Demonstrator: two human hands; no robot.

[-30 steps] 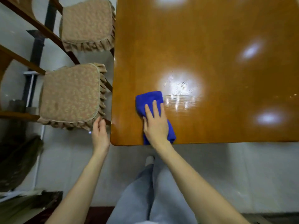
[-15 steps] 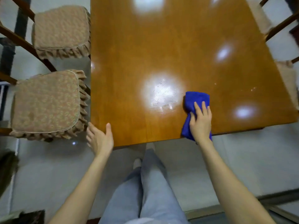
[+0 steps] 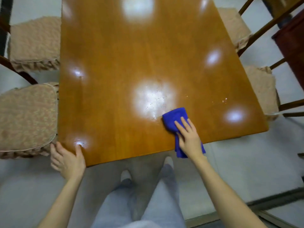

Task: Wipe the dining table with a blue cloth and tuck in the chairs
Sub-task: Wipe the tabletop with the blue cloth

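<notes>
Only one view here: the table (image 3: pixel 131 46) is looked down on steeply from head height over its near edge, pretty close.

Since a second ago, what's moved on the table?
The right hand slid the blue cloth rightward along the near edge of the dining table, from the left corner to right of centre. The left hand left the near-left chair cushion and now rests on the table's corner. Unchanged: right hand flat on the cloth.

right hand (image 3: pixel 189 137) flat on blue cloth (image 3: pixel 176 117) | dining table (image 3: pixel 131 55) | left hand (image 3: pixel 67 158) at near-left corner
</notes>
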